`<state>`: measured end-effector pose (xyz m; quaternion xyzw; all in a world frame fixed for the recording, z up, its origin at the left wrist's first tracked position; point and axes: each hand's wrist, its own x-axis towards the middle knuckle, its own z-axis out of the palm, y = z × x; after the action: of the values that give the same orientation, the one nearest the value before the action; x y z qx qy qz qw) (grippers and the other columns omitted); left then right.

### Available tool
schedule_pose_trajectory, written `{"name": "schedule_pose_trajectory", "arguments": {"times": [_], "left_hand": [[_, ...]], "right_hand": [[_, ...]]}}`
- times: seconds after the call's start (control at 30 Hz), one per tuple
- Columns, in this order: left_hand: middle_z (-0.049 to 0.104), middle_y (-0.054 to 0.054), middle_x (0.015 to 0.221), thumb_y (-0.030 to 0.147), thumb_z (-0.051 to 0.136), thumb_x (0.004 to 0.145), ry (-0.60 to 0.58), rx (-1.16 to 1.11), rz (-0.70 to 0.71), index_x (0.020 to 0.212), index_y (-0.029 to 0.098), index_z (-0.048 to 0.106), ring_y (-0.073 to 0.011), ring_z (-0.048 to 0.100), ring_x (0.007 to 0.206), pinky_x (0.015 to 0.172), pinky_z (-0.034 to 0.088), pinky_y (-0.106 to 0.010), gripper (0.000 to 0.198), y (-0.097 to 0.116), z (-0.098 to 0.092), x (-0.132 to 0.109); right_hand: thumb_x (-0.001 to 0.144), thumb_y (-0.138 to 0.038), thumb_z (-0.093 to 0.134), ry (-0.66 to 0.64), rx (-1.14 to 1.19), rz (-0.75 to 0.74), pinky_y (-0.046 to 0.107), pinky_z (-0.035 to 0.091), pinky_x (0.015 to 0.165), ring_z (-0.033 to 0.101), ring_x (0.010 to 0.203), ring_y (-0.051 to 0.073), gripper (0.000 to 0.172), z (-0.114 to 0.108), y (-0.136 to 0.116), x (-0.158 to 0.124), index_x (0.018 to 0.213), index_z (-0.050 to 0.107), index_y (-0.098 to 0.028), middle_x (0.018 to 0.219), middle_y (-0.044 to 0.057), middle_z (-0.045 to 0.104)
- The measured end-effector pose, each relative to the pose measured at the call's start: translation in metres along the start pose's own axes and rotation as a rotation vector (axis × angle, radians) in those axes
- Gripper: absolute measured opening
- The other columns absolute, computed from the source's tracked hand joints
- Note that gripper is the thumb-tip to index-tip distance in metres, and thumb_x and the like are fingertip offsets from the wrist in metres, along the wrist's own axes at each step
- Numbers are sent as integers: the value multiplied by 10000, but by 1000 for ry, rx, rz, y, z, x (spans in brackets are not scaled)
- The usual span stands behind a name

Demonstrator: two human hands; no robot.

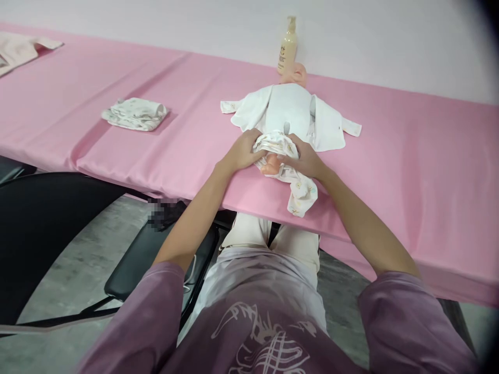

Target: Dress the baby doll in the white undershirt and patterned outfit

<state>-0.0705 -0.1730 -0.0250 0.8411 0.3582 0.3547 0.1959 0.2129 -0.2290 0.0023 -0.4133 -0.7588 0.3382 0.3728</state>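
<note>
A baby doll (295,74) lies on its back on the pink-covered table, head toward the wall. A white baby top (288,104) is spread over its torso, with the sleeves out to both sides. Around the doll's feet (272,165), patterned white baby pants (303,195) are bunched, one leg trailing toward the table's front edge. My left hand (246,149) grips the bunched cloth on the left, fingers curled over it. On the other side my right hand (306,156) holds the same pants, its thumb by the doll's foot. Folds of cloth hide parts of the fingers.
Behind the doll's head stands a cream pump bottle (287,49) by the wall. A folded patterned cloth (135,114) lies to the left, and a pale cloth (23,49) at the far left. Black chairs (136,259) stand below the pink table (390,182).
</note>
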Motion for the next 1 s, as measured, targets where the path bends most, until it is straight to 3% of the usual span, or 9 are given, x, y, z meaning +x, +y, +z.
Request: {"name": "schedule_pose_trajectory", "arguments": {"times": [0.1, 0.17, 0.3, 0.4, 0.53, 0.73, 0.87, 1.0], "left_hand": [[734, -200, 1411, 805, 916, 888, -28, 28, -1, 1415, 213, 710, -432, 664, 1300, 1151, 571, -568, 819, 16, -11, 6], [716, -191, 1473, 833, 971, 833, -89, 14, 22, 1467, 233, 711, -455, 630, 1392, 1227, 532, -588, 910, 30, -17, 18], [784, -106, 1177, 832, 812, 1004, -245, -25, 21, 1211, 241, 804, -410, 672, 1314, 1332, 403, -642, 626, 49, -16, 53], [727, -45, 950, 757, 836, 1008, -342, -80, -7, 993, 236, 802, -342, 715, 1102, 1261, 456, -602, 523, 47, -9, 72], [720, -51, 959, 694, 947, 920, -315, -206, -34, 886, 236, 816, -313, 727, 1039, 1108, 564, -503, 478, 30, -1, 74], [787, -63, 967, 603, 889, 969, -335, -483, 5, 911, 209, 850, -268, 756, 992, 978, 599, -420, 400, 27, -1, 66], [828, -100, 1156, 514, 838, 1024, -280, -582, -12, 923, 206, 797, -307, 802, 1139, 1060, 631, -465, 326, 40, -2, 66], [821, -107, 1062, 703, 727, 1125, -255, -614, -72, 1000, 213, 751, -354, 845, 1086, 1011, 684, -527, 507, 46, 1, 64]], "right_hand": [[788, -942, 989, -6, 100, 12, 441, 572, 950, 694, 1017, 301, 856, -6, 2, -1, 1242, 727, -266, 1129, 56, 761], [782, -913, 1017, -32, 196, 49, 403, 572, 906, 685, 973, 268, 820, -12, 3, -1, 1221, 735, -280, 1088, 38, 751], [804, -812, 1060, -98, 314, 118, 362, 556, 876, 666, 948, 235, 682, -26, 5, -1, 1103, 779, -267, 1026, 29, 739], [835, -729, 1066, -114, 352, 172, 343, 536, 875, 648, 934, 214, 586, -36, 7, -1, 1035, 794, -250, 995, 18, 719], [920, -702, 1001, -181, 370, 267, 364, 553, 886, 639, 909, 221, 524, -47, 8, -1, 966, 780, -230, 955, 34, 710], [989, -715, 925, -234, 260, 272, 363, 552, 834, 581, 839, 211, 507, -54, 3, -3, 923, 764, -239, 902, 35, 674], [917, -773, 965, -146, 322, 223, 391, 607, 903, 654, 933, 240, 568, -45, -1, -4, 968, 720, -263, 978, 27, 716], [860, -909, 934, -8, 438, 190, 434, 631, 858, 725, 958, 284, 712, -25, -7, -4, 1074, 631, -302, 973, 18, 737]]}}
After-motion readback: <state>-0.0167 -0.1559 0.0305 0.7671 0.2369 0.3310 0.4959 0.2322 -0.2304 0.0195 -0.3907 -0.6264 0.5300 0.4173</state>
